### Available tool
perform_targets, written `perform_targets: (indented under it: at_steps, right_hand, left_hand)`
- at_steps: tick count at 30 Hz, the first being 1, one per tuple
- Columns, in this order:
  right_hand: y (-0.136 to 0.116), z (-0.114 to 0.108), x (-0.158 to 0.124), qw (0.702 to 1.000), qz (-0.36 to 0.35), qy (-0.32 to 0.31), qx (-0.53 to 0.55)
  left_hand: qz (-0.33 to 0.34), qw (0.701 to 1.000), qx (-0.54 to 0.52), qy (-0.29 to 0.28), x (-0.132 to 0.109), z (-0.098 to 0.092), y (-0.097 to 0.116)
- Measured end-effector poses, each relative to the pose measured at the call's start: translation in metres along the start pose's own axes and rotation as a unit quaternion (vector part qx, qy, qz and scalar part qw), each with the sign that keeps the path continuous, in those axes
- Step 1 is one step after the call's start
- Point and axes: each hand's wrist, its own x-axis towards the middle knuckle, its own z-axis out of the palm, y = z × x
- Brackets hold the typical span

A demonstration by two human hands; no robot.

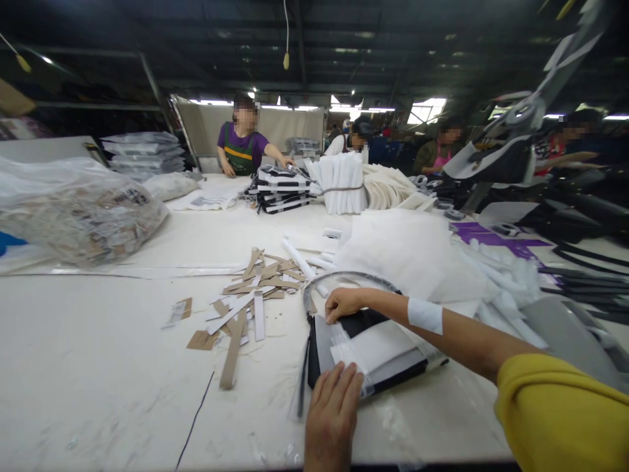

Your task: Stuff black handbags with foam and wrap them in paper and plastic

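Note:
A black bag with a grey panel [322,351] lies on the table in front of me, its looped handle [363,275] wrapped in clear film. On top of it rests a folded white sheet [378,346], with clear plastic along the near edge. My left hand [334,410] lies with fingers stretched out over the bag's near left edge, touching the plastic. At the far left corner of the bag, my right hand [344,303] is closed with its fingers curled down; what is pinched in them is hidden. Dark straps [302,373] hang off the bag's left side.
Brown and white card strips [240,321] are scattered to the left. Behind the bag are a white padded sheet [407,252], stacked black-and-white goods [282,187] and a bundle of white pieces [341,183]. A large plastic sack [83,216] stands far left. A co-worker [243,141] reaches across opposite.

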Motion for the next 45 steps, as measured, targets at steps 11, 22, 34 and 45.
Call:
perform_targets:
  at_steps: [11,22,34,45]
  right_hand:
    - [-0.021,0.044,-0.049,0.995,0.044,0.089,-0.019]
    - [-0.006,0.050,-0.030,0.984,0.070,0.158,0.044]
    - [-0.035,0.060,-0.088,0.895,0.013,0.446,0.005]
    - [0.030,0.170,-0.203,0.741,0.290,0.606,0.017]
  left_hand:
    - [-0.001,1.000,-0.011,0.004,0.001,-0.003,0.003]
    - [0.008,0.999,0.001,0.031,0.002,0.001,0.001]
    - [0.027,1.000,0.006,0.009,0.005,-0.012,0.005]
    - [-0.446,0.853,-0.260,-0.069,0.026,-0.027,-0.049]
